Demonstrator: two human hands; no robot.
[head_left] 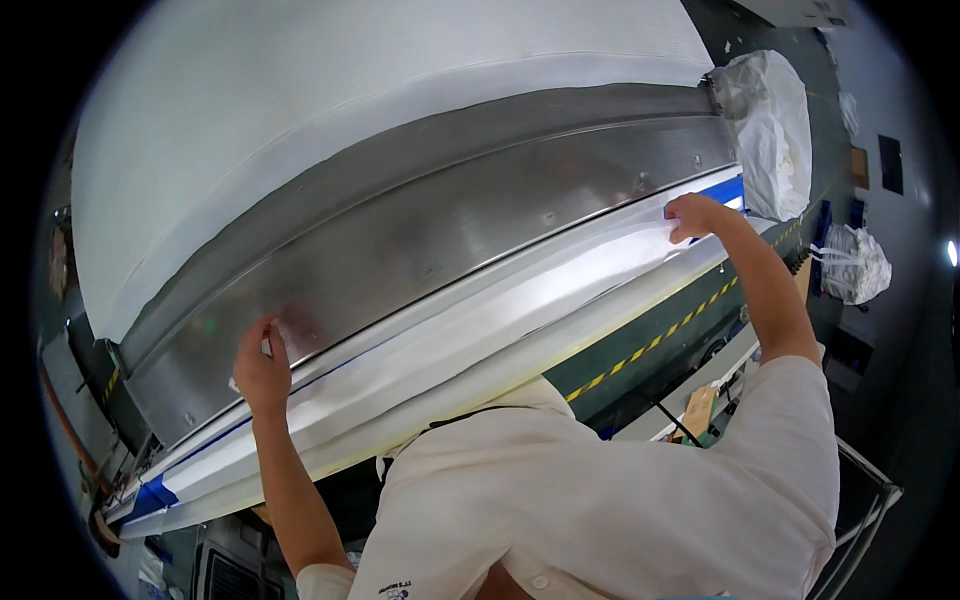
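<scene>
A long white cloth strip [480, 315] lies along the front edge of a grey metal plate [440, 235], bright under a light from below. At the right end my right hand [700, 217] is closed on the strip's edge, beside a blue band [722, 190]. My left hand [263, 368] is over the plate's front edge at the left, thumb and finger bent toward each other; what they hold, if anything, is too small to make out. Beyond the plate, a wide white fabric sheet [390, 50] spreads out, its near edge wavy.
White plastic sacks [775, 130] hang at the plate's right end, with another bundled bag [853, 265] farther right. A yellow-black striped line [650, 350] crosses the green floor. A metal rail frame [880, 495] stands at my right, and blue tape [152, 497] marks the left end.
</scene>
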